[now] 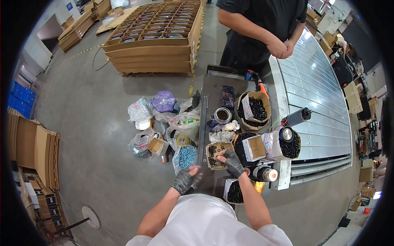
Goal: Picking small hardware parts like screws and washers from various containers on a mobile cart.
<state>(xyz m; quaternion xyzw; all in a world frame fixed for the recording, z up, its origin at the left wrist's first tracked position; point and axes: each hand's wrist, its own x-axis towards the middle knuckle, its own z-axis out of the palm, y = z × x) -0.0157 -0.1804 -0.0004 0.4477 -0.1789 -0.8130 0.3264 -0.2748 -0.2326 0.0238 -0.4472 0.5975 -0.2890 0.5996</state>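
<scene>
Lower centre, we saw the left hand (187, 179) half curled by blue screws (187, 156); at centre, the right hand (232, 163), fingers partly closed, bent over dark rings (212, 153) in a box (223, 146); we could not tell if either held anything; upper right, a person (258, 30) stood.

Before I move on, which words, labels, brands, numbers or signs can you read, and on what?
None reads clearly enough to quote.
Phone: marks on the screen, too small.
White box of black parts: faint print, too small.
Blue sign on the wall: too small.
Stacked boxes, lower left: pale labels, blurred.
Tray at the right hand: no text visible.
</scene>
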